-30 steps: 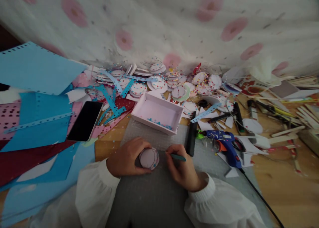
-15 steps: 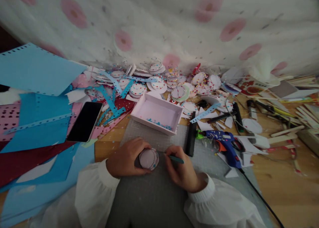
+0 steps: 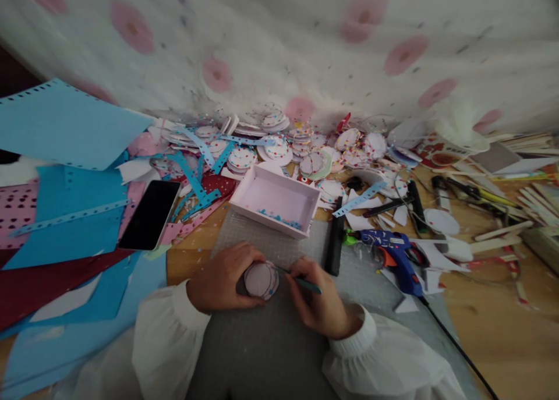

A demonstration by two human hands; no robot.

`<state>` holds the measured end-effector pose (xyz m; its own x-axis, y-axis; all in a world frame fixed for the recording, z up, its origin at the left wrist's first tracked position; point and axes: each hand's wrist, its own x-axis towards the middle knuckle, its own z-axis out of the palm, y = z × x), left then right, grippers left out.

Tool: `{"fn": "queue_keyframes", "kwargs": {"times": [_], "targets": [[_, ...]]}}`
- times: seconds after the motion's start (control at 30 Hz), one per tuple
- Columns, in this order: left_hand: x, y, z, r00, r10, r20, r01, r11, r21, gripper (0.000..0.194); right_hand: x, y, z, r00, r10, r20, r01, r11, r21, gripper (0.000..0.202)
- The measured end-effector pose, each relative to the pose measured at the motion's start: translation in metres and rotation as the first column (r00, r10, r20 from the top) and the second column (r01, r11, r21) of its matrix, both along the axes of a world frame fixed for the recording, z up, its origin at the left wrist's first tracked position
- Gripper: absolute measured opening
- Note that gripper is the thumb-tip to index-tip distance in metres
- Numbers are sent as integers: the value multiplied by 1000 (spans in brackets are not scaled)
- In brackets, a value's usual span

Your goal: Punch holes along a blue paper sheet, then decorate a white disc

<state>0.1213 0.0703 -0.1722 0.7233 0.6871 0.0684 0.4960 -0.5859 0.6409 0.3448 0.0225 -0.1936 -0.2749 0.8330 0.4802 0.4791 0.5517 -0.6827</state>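
My left hand (image 3: 225,278) is closed around the left side of a small round white paper disc stack (image 3: 261,280), thumb below and fingers above. Coloured dots and a thin dark line run along the stack's rim. In my right hand (image 3: 317,295) is a slim teal pointed tool (image 3: 309,284), whose thin tip reaches left to the stack's upper right edge. Whether the tip touches the rim is too small to tell. Both hands are over the grey cutting mat (image 3: 262,353). Just beyond them stands a shallow white box (image 3: 279,197) with blue dots scattered inside.
A blue glue gun (image 3: 395,254) with its cord lies to the right, beside a black bar (image 3: 334,243). A phone (image 3: 149,215) and coloured paper sheets (image 3: 82,213) are on the left. Decorated discs (image 3: 275,147) pile along the back, near wooden sticks (image 3: 544,202) at far right.
The teal tool's tip has moved slightly left, up to the disc stack's edge, as my right hand shifted a little left. My left hand keeps its hold.
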Motion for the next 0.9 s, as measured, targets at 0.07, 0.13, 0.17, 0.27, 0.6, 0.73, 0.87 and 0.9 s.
{"fn": "queue_keyframes", "kwargs": {"times": [0.07,0.13,0.17,0.27,0.6,0.73,0.87,0.9], "targets": [[0,0,-1,1000,-1,-4,1,1000,-1,49,0,0,0,1000,-11,-4,11,1000,7,18],[0,0,-1,1000,-5,-1,5,1000,-2,49,-1,0,0,1000,-8,-7,8,1000,11,19],[0,0,-2,1000,-7,1,7,1000,-4,48,-1,0,0,1000,-1,-10,1,1000,11,19],[0,1,-2,1000,-4,6,4,1000,-17,51,-1,0,2,998,-2,-62,3,1000,27,21],[-9,7,-5,931,177,319,-91,960,-264,88,15,7,2,866,-354,-353,409,908,94,25],[-5,13,-8,859,396,325,-271,889,-369,58,20,13,5,895,-356,-270,399,909,125,18],[-1,8,-7,806,441,394,-283,873,-397,42,23,18,8,903,-360,-234,397,907,136,15],[0,6,-7,801,438,408,-273,874,-403,38,24,18,8,900,-362,-245,399,908,126,15]]}}
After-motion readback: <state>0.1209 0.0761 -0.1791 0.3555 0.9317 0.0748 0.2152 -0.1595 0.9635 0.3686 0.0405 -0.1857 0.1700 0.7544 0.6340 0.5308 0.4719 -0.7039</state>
